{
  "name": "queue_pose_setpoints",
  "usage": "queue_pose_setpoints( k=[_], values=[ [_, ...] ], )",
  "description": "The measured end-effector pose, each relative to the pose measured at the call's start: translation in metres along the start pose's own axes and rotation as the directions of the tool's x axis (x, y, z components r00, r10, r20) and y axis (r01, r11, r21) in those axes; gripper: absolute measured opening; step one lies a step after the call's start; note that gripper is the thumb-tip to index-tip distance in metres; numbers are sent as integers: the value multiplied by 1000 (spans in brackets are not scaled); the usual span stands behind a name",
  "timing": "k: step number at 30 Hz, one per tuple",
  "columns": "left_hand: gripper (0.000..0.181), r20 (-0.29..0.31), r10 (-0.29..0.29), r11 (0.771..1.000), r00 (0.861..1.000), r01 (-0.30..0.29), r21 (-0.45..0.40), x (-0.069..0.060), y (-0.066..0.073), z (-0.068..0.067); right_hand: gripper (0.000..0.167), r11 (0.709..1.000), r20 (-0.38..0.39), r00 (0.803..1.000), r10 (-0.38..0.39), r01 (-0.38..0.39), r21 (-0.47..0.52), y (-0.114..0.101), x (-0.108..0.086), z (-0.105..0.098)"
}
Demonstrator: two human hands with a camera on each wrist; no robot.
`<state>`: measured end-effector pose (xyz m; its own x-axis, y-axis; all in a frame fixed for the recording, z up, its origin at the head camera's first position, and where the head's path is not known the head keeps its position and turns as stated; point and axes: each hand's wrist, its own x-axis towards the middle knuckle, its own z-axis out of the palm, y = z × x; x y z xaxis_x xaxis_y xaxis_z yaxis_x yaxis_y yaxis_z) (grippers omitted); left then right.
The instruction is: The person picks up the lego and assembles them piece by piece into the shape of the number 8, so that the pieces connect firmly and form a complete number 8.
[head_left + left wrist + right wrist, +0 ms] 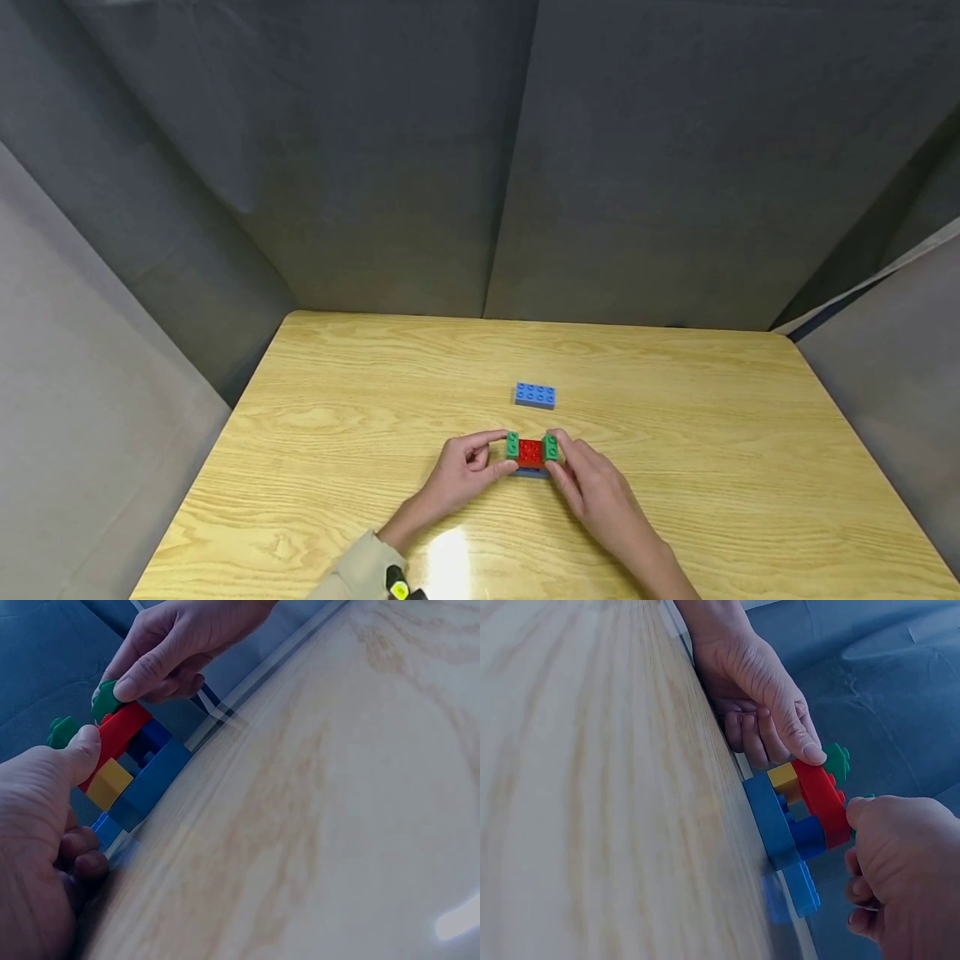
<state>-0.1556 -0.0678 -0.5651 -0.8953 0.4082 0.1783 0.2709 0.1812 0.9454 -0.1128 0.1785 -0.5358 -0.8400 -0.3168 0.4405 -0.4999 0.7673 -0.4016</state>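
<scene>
A small stack of toy bricks stands on the table: a blue brick (771, 821) at the bottom, a yellow brick (110, 785) and a darker blue brick (808, 837) on it, and a red brick (531, 452) bridging these. One green brick (512, 446) sits on the red brick's left end. My left hand (459, 473) pinches the stack there, its thumb at the front and index finger at the back. With thumb and index finger my right hand (600, 492) pinches a second green brick (551, 447) at the red brick's right end. Whether that brick is fully seated I cannot tell.
Another blue brick (535, 396) lies by itself behind the stack on the wooden table (360, 383). Grey curtains (375, 167) hang behind the table and at both sides.
</scene>
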Motion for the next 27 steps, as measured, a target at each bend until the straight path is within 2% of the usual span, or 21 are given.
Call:
queue_pose_setpoints(
  k=[4, 7, 13, 23, 27],
  values=[
    [47, -5, 9, 1000, 1000, -9, 4, 0, 0, 0, 52, 994, -6, 998, -55, 54, -90, 1, 1, 0],
    [48, -7, 16, 1000, 1000, -16, 3, 1, 0, 0, 52, 992, -10, 997, -74, 72, -107, 1, 2, 0],
    [49, -2, 2, 1000, 1000, -2, -4, 0, 0, -1, 53, 994, -15, 997, -78, 76, -76, 1, 2, 1],
    [50, 8, 0, 1000, 1000, 0, -3, 0, 0, -1, 52, 997, -11, 999, -43, 42, -71, 2, 1, 1],
    [48, 8, 6, 1000, 1000, -6, -3, 0, 0, 0, 50, 1000, -5, 1000, -19, 19, 14, 3, 1, 0]
  ],
)
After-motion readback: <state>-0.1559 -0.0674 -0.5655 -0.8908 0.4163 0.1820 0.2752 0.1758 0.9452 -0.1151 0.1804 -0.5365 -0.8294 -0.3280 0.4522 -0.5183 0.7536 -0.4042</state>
